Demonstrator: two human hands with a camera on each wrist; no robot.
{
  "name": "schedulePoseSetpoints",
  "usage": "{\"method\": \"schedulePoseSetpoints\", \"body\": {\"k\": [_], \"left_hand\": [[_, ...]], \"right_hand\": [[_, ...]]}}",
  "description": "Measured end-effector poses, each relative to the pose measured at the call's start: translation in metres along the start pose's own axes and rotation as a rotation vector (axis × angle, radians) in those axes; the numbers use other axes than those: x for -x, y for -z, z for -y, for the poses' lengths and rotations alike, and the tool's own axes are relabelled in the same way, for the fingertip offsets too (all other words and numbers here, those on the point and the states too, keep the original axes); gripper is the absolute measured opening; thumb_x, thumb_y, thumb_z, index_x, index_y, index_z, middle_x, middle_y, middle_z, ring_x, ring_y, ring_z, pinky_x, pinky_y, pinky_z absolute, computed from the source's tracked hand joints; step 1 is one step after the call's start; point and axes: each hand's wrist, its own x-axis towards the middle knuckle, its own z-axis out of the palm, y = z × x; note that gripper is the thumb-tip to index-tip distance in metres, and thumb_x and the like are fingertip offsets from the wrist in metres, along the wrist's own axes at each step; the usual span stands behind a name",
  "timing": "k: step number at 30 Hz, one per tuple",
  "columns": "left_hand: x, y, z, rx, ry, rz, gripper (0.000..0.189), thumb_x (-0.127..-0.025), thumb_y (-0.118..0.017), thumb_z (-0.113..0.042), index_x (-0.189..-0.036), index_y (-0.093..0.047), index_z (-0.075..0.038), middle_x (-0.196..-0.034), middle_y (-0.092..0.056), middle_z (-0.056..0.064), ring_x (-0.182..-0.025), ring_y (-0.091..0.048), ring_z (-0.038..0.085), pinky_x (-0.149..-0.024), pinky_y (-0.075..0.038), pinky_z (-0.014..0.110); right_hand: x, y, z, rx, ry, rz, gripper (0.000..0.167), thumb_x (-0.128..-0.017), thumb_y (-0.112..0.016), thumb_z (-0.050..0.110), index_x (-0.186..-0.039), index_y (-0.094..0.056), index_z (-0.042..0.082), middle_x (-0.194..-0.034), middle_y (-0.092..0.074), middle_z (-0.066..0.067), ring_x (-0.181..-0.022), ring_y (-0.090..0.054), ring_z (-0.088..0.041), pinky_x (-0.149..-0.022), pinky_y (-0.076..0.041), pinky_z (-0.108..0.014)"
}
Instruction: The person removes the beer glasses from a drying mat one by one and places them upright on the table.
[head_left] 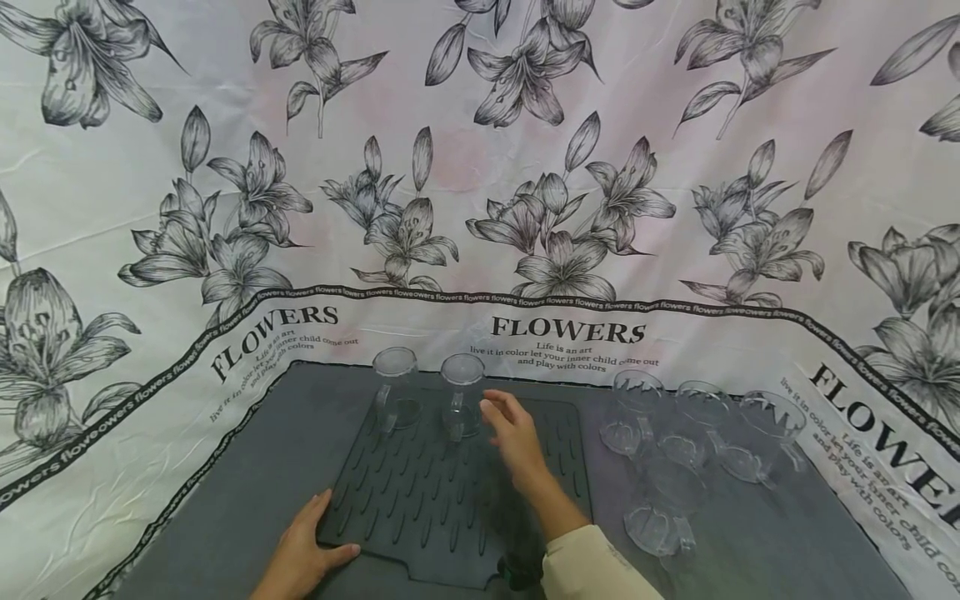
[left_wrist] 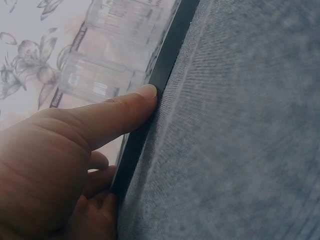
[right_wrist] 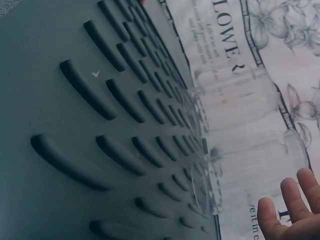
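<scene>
Two clear cups with handles, a left cup (head_left: 393, 392) and a right cup (head_left: 461, 396), stand on the back of a dark ridged drying mat (head_left: 420, 508), handles toward the front. My right hand (head_left: 517, 437) is beside the right cup, fingers apart and holding nothing; the right wrist view shows its fingertips (right_wrist: 266, 210) spread near the cup. At the mat's front left corner is my left hand (head_left: 303, 546). Its thumb (left_wrist: 125, 112) lies straight against the front edge, while the other fingers rest along the left side.
Several more clear cups (head_left: 690, 425) with handles stand on the grey cloth (head_left: 225, 500) right of the mat, one (head_left: 660, 517) nearer the front. A small dark green object (head_left: 519, 573) lies by the mat's front edge. Flower-printed fabric (head_left: 420, 325) rises behind.
</scene>
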Motion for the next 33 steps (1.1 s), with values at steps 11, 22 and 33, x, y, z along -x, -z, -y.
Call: {"method": "schedulePoseSetpoints", "body": {"k": [11, 22, 33], "left_hand": [[-0.002, 0.000, -0.001, -0.019, -0.002, 0.008, 0.115, -0.065, -0.087, -0.046, -0.145, -0.029, 0.013, -0.145, -0.025, 0.039, -0.130, -0.026, 0.055, -0.099, -0.031, 0.067], [0.000, 0.000, 0.000, -0.004, -0.007, -0.001, 0.115, -0.065, -0.087, -0.046, -0.145, -0.029, 0.013, -0.144, -0.026, 0.040, -0.130, -0.026, 0.057, -0.099, -0.031, 0.067], [0.000, -0.001, 0.000, 0.007, 0.012, -0.007, 0.116, -0.064, -0.087, -0.047, -0.144, -0.030, 0.014, -0.143, -0.025, 0.041, -0.129, -0.026, 0.057, -0.099, -0.030, 0.067]], "right_hand": [[-0.013, -0.016, -0.017, -0.013, -0.022, 0.032, 0.046, -0.098, -0.058, 0.036, -0.131, -0.056, 0.005, -0.127, -0.059, -0.011, -0.115, -0.053, -0.028, -0.087, -0.048, -0.055], [-0.012, -0.025, -0.014, 0.017, -0.068, 0.070, 0.045, -0.099, -0.056, 0.035, -0.132, -0.054, 0.004, -0.129, -0.057, -0.013, -0.117, -0.052, -0.032, -0.089, -0.049, -0.052], [-0.022, -0.028, -0.031, -0.007, -0.084, 0.108, 0.051, -0.097, -0.057, 0.043, -0.132, -0.055, 0.007, -0.128, -0.057, -0.011, -0.114, -0.054, -0.029, -0.093, -0.046, -0.056]]}}
